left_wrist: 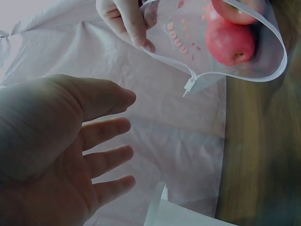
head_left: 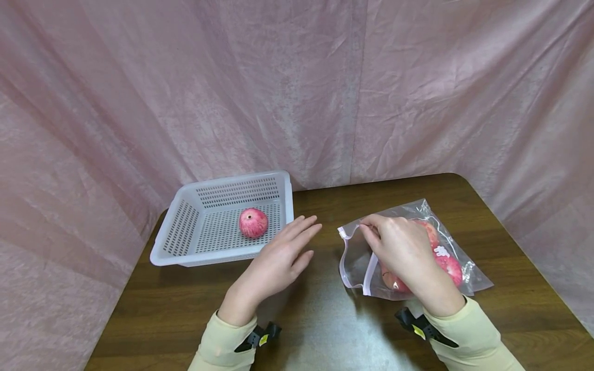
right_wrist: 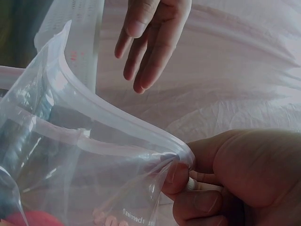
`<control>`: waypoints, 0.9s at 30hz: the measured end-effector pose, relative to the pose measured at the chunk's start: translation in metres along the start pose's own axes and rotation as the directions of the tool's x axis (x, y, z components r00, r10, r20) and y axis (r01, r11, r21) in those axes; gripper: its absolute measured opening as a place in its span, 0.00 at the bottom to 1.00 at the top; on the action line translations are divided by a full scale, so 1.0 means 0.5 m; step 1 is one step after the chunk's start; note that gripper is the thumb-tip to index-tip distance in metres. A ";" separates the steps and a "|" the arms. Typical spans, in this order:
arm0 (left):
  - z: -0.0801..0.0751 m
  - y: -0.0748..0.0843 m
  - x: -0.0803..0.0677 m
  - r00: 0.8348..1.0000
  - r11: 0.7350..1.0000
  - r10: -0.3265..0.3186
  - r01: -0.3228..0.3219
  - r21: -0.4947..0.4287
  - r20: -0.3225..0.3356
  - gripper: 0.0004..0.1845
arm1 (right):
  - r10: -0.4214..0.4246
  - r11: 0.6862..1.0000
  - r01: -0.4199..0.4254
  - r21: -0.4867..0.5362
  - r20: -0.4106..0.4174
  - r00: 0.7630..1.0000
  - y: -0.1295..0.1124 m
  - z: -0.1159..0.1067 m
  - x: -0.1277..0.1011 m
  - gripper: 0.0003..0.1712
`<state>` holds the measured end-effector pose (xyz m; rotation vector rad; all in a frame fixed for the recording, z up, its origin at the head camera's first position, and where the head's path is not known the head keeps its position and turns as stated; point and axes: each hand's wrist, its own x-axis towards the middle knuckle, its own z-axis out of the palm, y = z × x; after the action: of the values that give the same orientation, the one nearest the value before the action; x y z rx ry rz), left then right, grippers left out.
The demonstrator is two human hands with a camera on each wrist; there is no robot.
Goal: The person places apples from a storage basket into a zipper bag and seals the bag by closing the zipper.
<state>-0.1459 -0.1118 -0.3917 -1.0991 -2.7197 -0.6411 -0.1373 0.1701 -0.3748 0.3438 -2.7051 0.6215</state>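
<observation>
My right hand (head_left: 401, 250) pinches the upper edge of a clear zip bag (right_wrist: 113, 122) between thumb and fingers. The bag's mouth gapes toward the left, with a white slider (left_wrist: 189, 84) at one end of its zip. Several red apples (left_wrist: 230, 43) lie inside the bag. My left hand (head_left: 280, 252) is held in the air between the basket and the bag, fingers extended and nothing in them. One more apple (head_left: 253, 223) sits in the white plastic basket (head_left: 218, 253), toward its right side.
The basket stands at the back left of the brown wooden table (head_left: 325, 319), the bag at the right. Pink cloth (head_left: 297, 93) hangs behind the table and along its sides. A dark strap with a small device (head_left: 257, 337) is on each wrist.
</observation>
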 end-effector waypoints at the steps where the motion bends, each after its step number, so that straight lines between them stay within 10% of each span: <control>1: -0.001 -0.001 -0.001 1.000 1.000 -0.001 0.001 0.008 -0.008 0.32 | 0.000 1.000 0.000 0.000 0.000 1.000 0.000 0.000 0.000 0.07; 11: -0.011 -0.027 -0.012 0.992 0.991 -0.059 0.072 0.115 -0.114 0.34 | -0.013 1.000 0.013 -0.008 -0.005 1.000 0.001 0.000 -0.002 0.07; 27: -0.064 -0.102 -0.042 0.969 0.937 -0.220 0.242 0.252 -0.112 0.37 | -0.031 1.000 0.031 0.002 -0.012 0.999 0.002 0.001 -0.001 0.07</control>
<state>-0.1667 -0.1716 -0.3859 -0.6834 -2.7815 -0.3264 -0.1375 0.1710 -0.3757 0.3802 -2.6828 0.6164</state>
